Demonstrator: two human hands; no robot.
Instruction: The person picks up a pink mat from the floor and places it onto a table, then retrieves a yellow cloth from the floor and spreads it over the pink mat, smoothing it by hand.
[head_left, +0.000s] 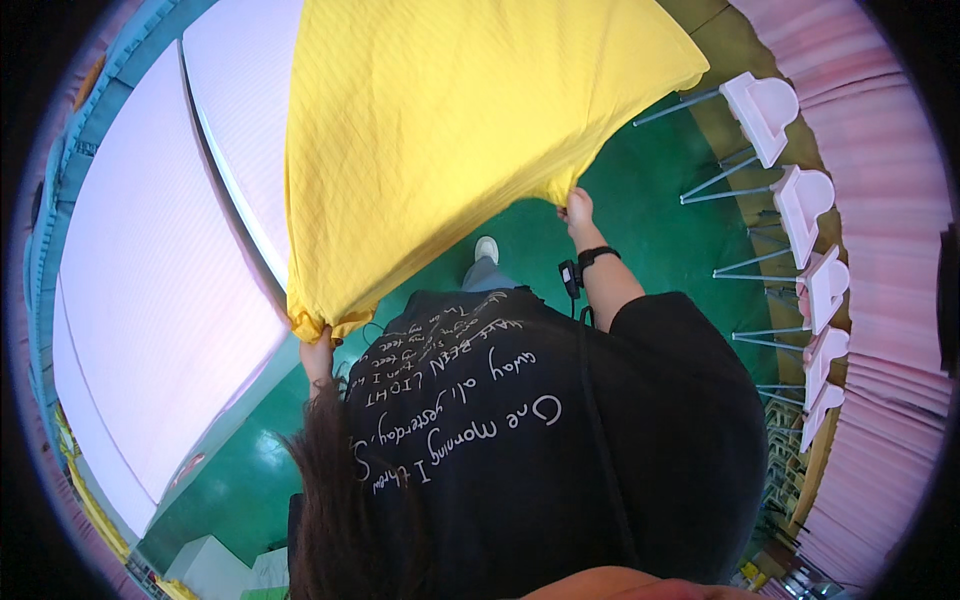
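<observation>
A large yellow cloth with a faint quilted pattern is stretched out between my two hands and reaches past the upper edge of the view. My left hand is closed around its bunched near-left corner, beside a white panel's edge. On the other side, my right hand pinches the gathered near-right edge, which sags a little between the two grips. The cloth's left part covers some of a white ribbed panel. My left fingers are partly hidden by the cloth's folds.
Another large white panel lies to the left, past a dark gap. White high chairs with metal legs stand in a row on the right, before pink curtains. The floor is green, and white boxes stand at lower left.
</observation>
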